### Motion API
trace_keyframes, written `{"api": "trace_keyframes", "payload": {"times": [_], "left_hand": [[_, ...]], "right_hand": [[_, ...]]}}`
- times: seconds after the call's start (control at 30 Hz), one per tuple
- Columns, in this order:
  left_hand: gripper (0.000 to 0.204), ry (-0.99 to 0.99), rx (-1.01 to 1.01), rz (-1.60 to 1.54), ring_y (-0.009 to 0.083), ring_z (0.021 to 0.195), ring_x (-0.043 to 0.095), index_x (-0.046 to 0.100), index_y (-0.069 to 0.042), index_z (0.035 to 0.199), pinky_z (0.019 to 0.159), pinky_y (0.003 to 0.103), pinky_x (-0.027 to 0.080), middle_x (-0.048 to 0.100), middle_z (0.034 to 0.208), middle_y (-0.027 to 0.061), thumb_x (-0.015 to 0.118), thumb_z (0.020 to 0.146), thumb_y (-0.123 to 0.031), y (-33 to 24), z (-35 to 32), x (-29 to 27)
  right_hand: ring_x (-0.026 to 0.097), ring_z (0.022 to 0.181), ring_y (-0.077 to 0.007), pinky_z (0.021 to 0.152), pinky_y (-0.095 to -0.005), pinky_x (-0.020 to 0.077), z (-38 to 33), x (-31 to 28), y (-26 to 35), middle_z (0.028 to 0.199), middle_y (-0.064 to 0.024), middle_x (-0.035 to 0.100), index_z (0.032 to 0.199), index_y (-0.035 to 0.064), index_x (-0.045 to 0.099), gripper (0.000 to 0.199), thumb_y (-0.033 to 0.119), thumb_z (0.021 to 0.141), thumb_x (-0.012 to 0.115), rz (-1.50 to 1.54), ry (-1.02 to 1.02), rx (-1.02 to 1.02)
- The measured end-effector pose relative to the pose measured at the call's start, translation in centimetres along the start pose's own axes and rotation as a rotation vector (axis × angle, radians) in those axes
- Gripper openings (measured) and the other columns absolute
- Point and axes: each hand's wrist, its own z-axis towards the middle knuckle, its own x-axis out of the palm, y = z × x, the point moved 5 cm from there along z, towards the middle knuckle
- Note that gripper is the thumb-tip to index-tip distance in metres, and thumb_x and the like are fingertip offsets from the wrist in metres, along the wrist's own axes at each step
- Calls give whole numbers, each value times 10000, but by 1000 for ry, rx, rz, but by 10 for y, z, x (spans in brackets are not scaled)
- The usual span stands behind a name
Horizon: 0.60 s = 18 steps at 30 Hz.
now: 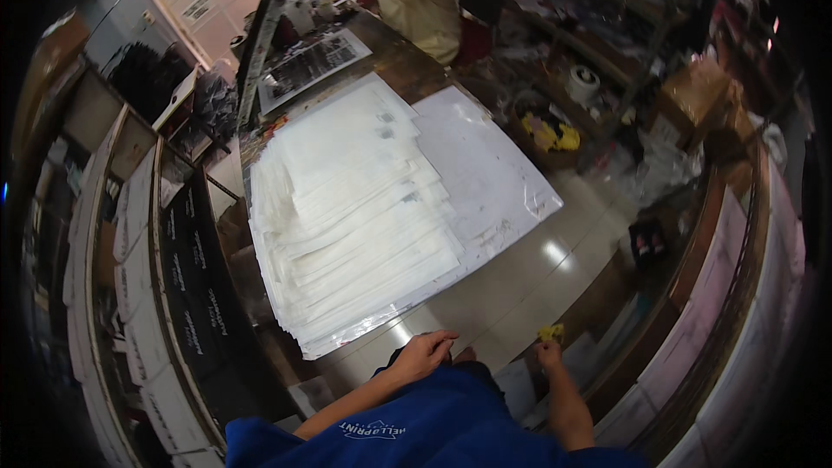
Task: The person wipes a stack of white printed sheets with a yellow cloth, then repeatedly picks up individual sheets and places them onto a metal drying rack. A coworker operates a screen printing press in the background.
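My left hand (425, 355) hovers in front of my blue shirt, near the close edge of the table. Its fingers point right, loosely bent with the foremost one stretched out, and nothing shows in them. Down at my right side, my right hand (548, 351) is closed round a small crumpled yellow cloth (551, 331). Beyond my hands, a wide spread of overlapping white sheets (355, 199) covers the left part of the table. They lie in fanned rows, and neither hand touches them. Grey smudges mark a few sheets on their right side.
A bare white board (494, 165) lies right of the sheets. At the table's far end, a person (416, 0) holds a raised frame (256, 52) above a dark printed sheet (316, 69). Racks with dark and white pieces (195, 295) flank the left; more racks (685, 338) curve along the right.
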Motion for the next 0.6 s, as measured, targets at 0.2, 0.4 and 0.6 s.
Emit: {"api": "trace_keyframes", "payload": {"times": [0.2, 0.4, 0.6], "left_hand": [[247, -138, 144, 52, 175, 633, 599, 635, -53, 1142, 620, 313, 491, 652, 740, 115, 594, 927, -168, -29, -6, -56], [261, -243, 285, 22, 229, 680, 635, 627, -36, 1143, 660, 338, 506, 666, 787, 160, 589, 928, -179, -18, -14, -108], [270, -258, 220, -2, 229, 667, 617, 624, -24, 1149, 655, 336, 495, 654, 773, 165, 568, 934, -177, -2, -34, -150]], "right_hand": [[637, 658, -225, 674, -390, 494, 13, 15, 4, 680, -155, 646, 813, -44, 659, 423, 378, 850, 649, -283, 5, -271], [653, 717, -324, 671, -439, 494, -31, 104, 26, 745, -191, 643, 825, -42, 661, 405, 332, 902, 528, -602, 52, -519], [652, 921, -403, 843, -434, 500, -82, 126, 92, 926, -260, 668, 1020, -55, 643, 416, 277, 771, 662, -458, 161, -198]]}}
